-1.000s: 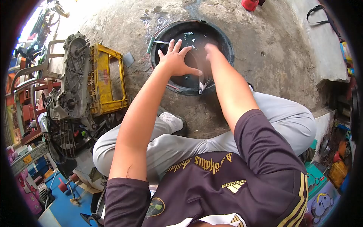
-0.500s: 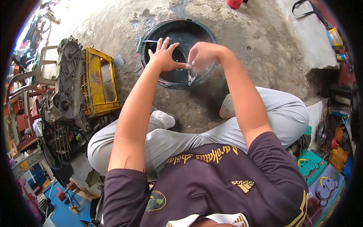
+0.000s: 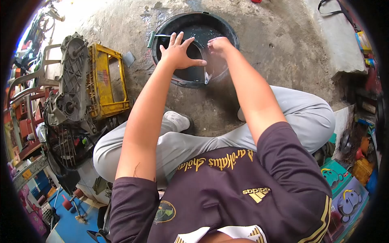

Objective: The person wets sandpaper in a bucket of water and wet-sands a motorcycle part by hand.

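A round dark tub (image 3: 178, 82) with liquid in it stands on the floor in front of me. My left hand (image 3: 176, 55) is over its left part, palm down and fingers spread, with the thumb at a thin dark curved thing (image 3: 201, 52). That thing runs toward the tub's near rim, where a whitish piece (image 3: 207, 77) shows. My right hand (image 3: 217, 45) is over the tub's right part with its fingers curled together. Anything between them is too small to make out. A green-handled tool (image 3: 151, 39) rests at the left rim.
To the left stand a yellow crate (image 3: 106, 106) and a grey metal engine casing (image 3: 75, 81). A small grey plate (image 3: 129, 59) lies on the concrete floor (image 3: 275, 65). At the right are a concrete ledge (image 3: 344, 52) and several colourful items. My bent legs lie nearer than the tub.
My right hand moved from the far right part of the tub toward my left thumb, then back away to the right. My left hand stays spread. The camera view has shifted slightly.
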`<state>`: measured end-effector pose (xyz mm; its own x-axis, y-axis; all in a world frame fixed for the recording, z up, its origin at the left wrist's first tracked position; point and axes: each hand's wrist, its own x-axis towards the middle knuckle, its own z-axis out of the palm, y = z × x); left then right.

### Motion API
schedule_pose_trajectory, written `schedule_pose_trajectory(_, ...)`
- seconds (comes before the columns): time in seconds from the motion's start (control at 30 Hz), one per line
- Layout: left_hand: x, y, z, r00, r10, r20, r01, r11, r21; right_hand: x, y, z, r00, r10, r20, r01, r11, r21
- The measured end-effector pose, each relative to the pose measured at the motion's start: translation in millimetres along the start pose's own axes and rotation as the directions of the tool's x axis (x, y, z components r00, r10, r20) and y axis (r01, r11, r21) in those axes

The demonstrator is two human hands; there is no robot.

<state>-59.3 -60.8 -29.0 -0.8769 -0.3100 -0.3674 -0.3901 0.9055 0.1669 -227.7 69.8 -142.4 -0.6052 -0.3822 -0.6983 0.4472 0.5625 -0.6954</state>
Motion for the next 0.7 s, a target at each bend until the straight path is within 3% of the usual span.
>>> schedule_pose_trajectory(0.07,0.1,1.5,-4.2,1.000,0.001,0.001,-0.001,1.000,0.011,25.6,12.2,8.9,0.980,0.012,-0.200,-0.060,0.971,-0.233)
schedule_pose_trajectory(0.1,0.1,1.8,-4.5,1.000,-0.002,-0.006,0.002,1.000,0.014,39.3,23.9,16.1,0.936,0.018,-0.351,-0.099,0.972,-0.212)
schedule_pose_trajectory(0.17,-1.2,2.3,-5.4,1.000,-0.004,0.007,0.004,1.000,0.004,16.2,8.0,17.0,0.954,0.099,-0.282,-0.178,0.946,-0.270)
schedule_pose_trajectory(0.2,-3.3,3.3,-8.0,1.000,-0.007,0.017,0.007,1.000,0.003,36.4,22.0,25.6,0.931,0.075,-0.358,-0.131,0.982,-0.136)
schedule_pose_trajectory(0.23,-2.7,3.2,-9.8,1.000,-0.006,0.016,0.005,1.000,0.011,42.4,17.6,20.2,0.931,0.075,-0.356,-0.128,0.983,-0.129)
schedule_pose_trajectory(0.3,-3.5,4.1,-8.5,1.000,-0.007,0.021,0.006,1.000,0.013,47.7,14.7,2.2,0.987,0.090,0.133,-0.137,0.906,0.400)
schedule_pose_trajectory(0.33,-2.9,3.7,-6.2,1.000,-0.007,0.024,0.007,1.000,0.010,42.9,6.4,-3.4,0.980,-0.051,0.191,-0.046,0.881,0.470)
schedule_pose_trajectory(0.37,-1.1,3.2,-3.5,1.000,-0.007,0.014,0.007,1.000,0.017,19.1,-12.3,-11.8,0.987,-0.126,0.101,0.088,0.945,0.314)
schedule_pose_trajectory(0.47,2.3,3.8,-0.6,1.000,-0.014,-0.001,0.014,0.999,0.037,-51.4,-60.1,-28.2,0.969,-0.152,0.194,0.102,0.965,0.243)
schedule_pose_trajectory(0.53,1.7,5.1,-0.9,1.000,-0.013,0.001,0.013,0.999,0.044,-77.2,-75.7,-36.4,0.779,-0.206,0.593,0.265,0.964,-0.013)
schedule_pose_trajectory(0.57,0.7,5.2,-1.0,1.000,-0.018,0.004,0.017,0.999,0.047,-80.2,-79.1,-37.4,0.778,-0.208,0.593,0.268,0.963,-0.014)
schedule_pose_trajectory(0.63,-0.8,5.9,-1.6,1.000,-0.022,0.001,0.022,0.999,0.041,-81.9,-84.1,-40.5,0.831,-0.112,0.544,0.326,0.891,-0.315)
schedule_pose_trajectory(0.67,-0.7,6.4,-1.9,1.000,-0.025,0.001,0.025,0.999,0.036,-77.3,-81.0,-37.5,0.884,-0.183,0.431,0.368,0.841,-0.397)
schedule_pose_trajectory(0.7,-0.6,7.2,-2.2,1.000,-0.026,-0.004,0.026,0.999,0.037,-71.8,-77.6,-36.6,0.882,-0.188,0.431,0.373,0.838,-0.398)
